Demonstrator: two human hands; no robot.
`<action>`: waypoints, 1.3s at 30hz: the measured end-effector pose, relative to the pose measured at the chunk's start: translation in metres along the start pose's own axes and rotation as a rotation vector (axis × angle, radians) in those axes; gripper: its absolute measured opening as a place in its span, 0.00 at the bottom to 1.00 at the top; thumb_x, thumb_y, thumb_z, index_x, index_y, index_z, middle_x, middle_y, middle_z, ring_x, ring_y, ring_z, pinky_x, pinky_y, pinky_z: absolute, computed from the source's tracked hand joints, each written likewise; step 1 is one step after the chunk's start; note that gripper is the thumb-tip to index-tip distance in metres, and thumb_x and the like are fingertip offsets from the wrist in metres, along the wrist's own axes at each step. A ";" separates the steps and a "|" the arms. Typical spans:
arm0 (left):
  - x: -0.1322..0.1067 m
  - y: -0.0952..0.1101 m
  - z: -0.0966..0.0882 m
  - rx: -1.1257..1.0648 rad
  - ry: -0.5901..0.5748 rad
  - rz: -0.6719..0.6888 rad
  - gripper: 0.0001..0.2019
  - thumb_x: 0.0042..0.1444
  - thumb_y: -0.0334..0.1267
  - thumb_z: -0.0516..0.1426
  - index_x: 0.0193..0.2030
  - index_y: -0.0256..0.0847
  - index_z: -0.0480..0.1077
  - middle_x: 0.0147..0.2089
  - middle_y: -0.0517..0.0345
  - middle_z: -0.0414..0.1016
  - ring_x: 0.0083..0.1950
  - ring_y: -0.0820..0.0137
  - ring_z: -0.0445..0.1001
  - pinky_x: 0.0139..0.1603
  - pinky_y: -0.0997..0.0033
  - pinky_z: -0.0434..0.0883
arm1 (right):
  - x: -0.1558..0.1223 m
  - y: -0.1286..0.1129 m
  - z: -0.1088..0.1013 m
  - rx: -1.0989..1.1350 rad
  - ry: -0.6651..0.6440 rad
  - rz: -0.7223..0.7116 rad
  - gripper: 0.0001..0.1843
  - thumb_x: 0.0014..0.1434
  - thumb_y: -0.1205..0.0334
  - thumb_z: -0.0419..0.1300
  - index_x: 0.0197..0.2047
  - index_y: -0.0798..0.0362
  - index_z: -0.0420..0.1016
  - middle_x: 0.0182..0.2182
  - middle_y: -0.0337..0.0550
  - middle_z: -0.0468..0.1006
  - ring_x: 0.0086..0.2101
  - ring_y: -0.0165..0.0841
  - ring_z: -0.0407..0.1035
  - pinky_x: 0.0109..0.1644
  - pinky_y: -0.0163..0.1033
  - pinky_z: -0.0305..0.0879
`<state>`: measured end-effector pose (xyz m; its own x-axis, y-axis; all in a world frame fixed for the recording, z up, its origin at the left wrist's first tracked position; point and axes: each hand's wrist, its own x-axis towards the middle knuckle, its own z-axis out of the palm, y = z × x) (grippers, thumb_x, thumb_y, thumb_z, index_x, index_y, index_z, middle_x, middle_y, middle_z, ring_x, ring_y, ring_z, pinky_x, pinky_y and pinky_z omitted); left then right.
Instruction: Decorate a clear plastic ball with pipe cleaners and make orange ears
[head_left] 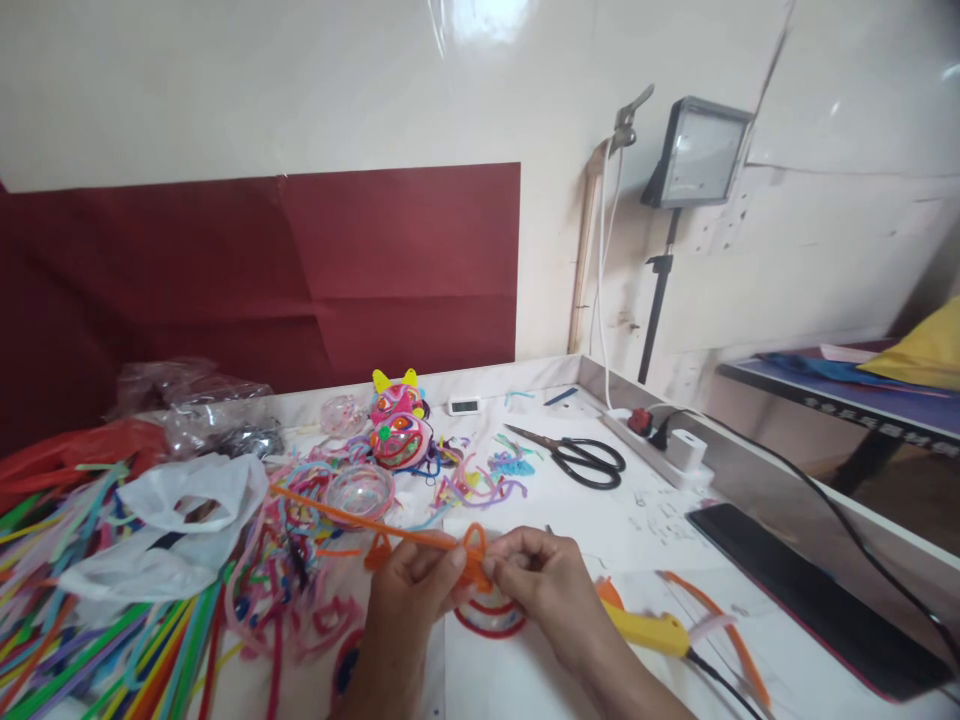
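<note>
My left hand [411, 590] and my right hand [541, 580] meet low in the middle of the view, both pinched on an orange pipe cleaner [360, 518]. Its long free end runs up and to the left from my left fingers. Between my two hands it is bent into small loops. Under my hands lies a round red-rimmed piece [491, 622] on white paper. A yellow glue gun [646, 630] rests just right of my right wrist.
Heaps of coloured pipe cleaners [112, 620] and plastic bags [180, 520] fill the left. A pink and red mask-like figure [399, 425], a clear dome [361, 490], black scissors [581, 458], a power strip [664, 445] and a black phone [810, 595] lie around.
</note>
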<state>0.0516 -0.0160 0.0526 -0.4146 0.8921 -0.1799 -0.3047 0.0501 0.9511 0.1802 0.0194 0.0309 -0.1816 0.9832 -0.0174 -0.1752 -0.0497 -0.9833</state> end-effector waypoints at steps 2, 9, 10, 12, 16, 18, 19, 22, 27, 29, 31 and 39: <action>0.001 -0.001 0.000 0.010 0.005 0.005 0.21 0.28 0.44 0.71 0.28 0.36 0.72 0.27 0.54 0.81 0.29 0.63 0.80 0.25 0.71 0.76 | 0.001 0.003 0.000 0.004 -0.003 -0.016 0.12 0.38 0.57 0.67 0.22 0.57 0.75 0.11 0.32 0.65 0.15 0.22 0.53 0.19 0.29 0.47; 0.001 -0.002 0.002 0.011 0.024 0.029 0.19 0.30 0.42 0.70 0.28 0.36 0.71 0.26 0.55 0.80 0.29 0.62 0.80 0.23 0.73 0.76 | 0.002 0.006 -0.001 -0.017 0.005 -0.032 0.11 0.40 0.58 0.67 0.22 0.57 0.75 0.11 0.31 0.64 0.15 0.22 0.52 0.19 0.29 0.46; 0.001 -0.001 0.002 0.009 0.020 0.030 0.19 0.31 0.41 0.70 0.28 0.36 0.71 0.25 0.56 0.80 0.29 0.63 0.80 0.22 0.74 0.75 | 0.002 0.005 -0.001 -0.012 0.001 -0.031 0.11 0.40 0.58 0.67 0.22 0.57 0.74 0.11 0.31 0.64 0.15 0.21 0.51 0.18 0.29 0.46; 0.001 -0.001 0.003 0.002 0.015 0.035 0.18 0.31 0.40 0.70 0.28 0.36 0.71 0.25 0.57 0.80 0.28 0.64 0.79 0.22 0.74 0.76 | 0.002 0.004 -0.001 0.005 -0.012 -0.028 0.11 0.40 0.58 0.67 0.22 0.57 0.73 0.11 0.31 0.65 0.14 0.21 0.51 0.18 0.28 0.45; 0.001 0.000 0.003 0.002 0.021 0.044 0.17 0.32 0.39 0.70 0.28 0.35 0.71 0.25 0.58 0.80 0.27 0.67 0.79 0.22 0.75 0.76 | 0.002 0.003 -0.002 0.086 -0.026 -0.005 0.13 0.38 0.59 0.70 0.25 0.56 0.72 0.14 0.31 0.67 0.15 0.21 0.54 0.16 0.27 0.46; 0.001 0.000 0.003 0.005 0.018 0.046 0.17 0.32 0.40 0.70 0.28 0.36 0.71 0.24 0.59 0.79 0.26 0.66 0.79 0.22 0.75 0.76 | 0.002 0.004 -0.003 0.123 -0.037 0.006 0.14 0.38 0.59 0.71 0.27 0.56 0.73 0.17 0.32 0.70 0.16 0.21 0.56 0.17 0.27 0.48; 0.001 0.000 0.003 0.006 0.016 0.046 0.18 0.31 0.40 0.70 0.28 0.36 0.71 0.23 0.59 0.79 0.26 0.66 0.79 0.21 0.75 0.76 | 0.002 0.004 -0.003 0.135 -0.041 0.005 0.14 0.39 0.59 0.71 0.28 0.56 0.73 0.18 0.33 0.71 0.16 0.21 0.57 0.18 0.27 0.50; 0.001 0.001 0.003 0.009 0.014 0.047 0.19 0.29 0.41 0.70 0.28 0.36 0.71 0.23 0.59 0.79 0.26 0.64 0.79 0.21 0.75 0.75 | 0.002 0.005 -0.005 0.164 -0.046 -0.003 0.14 0.39 0.62 0.72 0.28 0.56 0.74 0.19 0.34 0.73 0.19 0.22 0.61 0.22 0.27 0.55; -0.001 0.002 0.003 0.010 0.017 0.060 0.19 0.30 0.42 0.70 0.27 0.35 0.71 0.22 0.58 0.79 0.25 0.65 0.79 0.21 0.75 0.76 | 0.001 0.005 -0.006 0.201 -0.072 0.000 0.15 0.37 0.63 0.73 0.28 0.56 0.74 0.22 0.37 0.76 0.22 0.24 0.65 0.25 0.28 0.57; -0.001 0.002 0.003 0.006 0.014 0.058 0.19 0.29 0.42 0.70 0.27 0.35 0.71 0.22 0.58 0.79 0.25 0.66 0.79 0.21 0.75 0.76 | 0.002 0.004 -0.007 0.213 -0.074 0.002 0.15 0.38 0.63 0.73 0.28 0.56 0.73 0.21 0.36 0.75 0.21 0.24 0.64 0.24 0.27 0.56; -0.001 0.002 0.004 0.007 0.009 0.055 0.19 0.29 0.42 0.71 0.27 0.35 0.71 0.22 0.58 0.79 0.25 0.66 0.79 0.21 0.75 0.76 | 0.002 0.004 -0.007 0.227 -0.073 0.002 0.15 0.37 0.64 0.73 0.28 0.56 0.72 0.20 0.36 0.75 0.20 0.23 0.63 0.23 0.27 0.55; 0.002 -0.001 0.002 -0.004 -0.037 0.010 0.20 0.33 0.43 0.70 0.31 0.35 0.71 0.25 0.57 0.79 0.26 0.66 0.79 0.21 0.76 0.75 | -0.002 -0.001 -0.006 0.293 -0.072 -0.069 0.19 0.37 0.67 0.73 0.26 0.54 0.65 0.21 0.35 0.76 0.22 0.24 0.62 0.25 0.28 0.58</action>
<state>0.0531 -0.0135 0.0523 -0.3853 0.9087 -0.1607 -0.3041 0.0393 0.9518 0.1866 0.0184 0.0305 -0.2262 0.9715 0.0707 -0.4587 -0.0423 -0.8876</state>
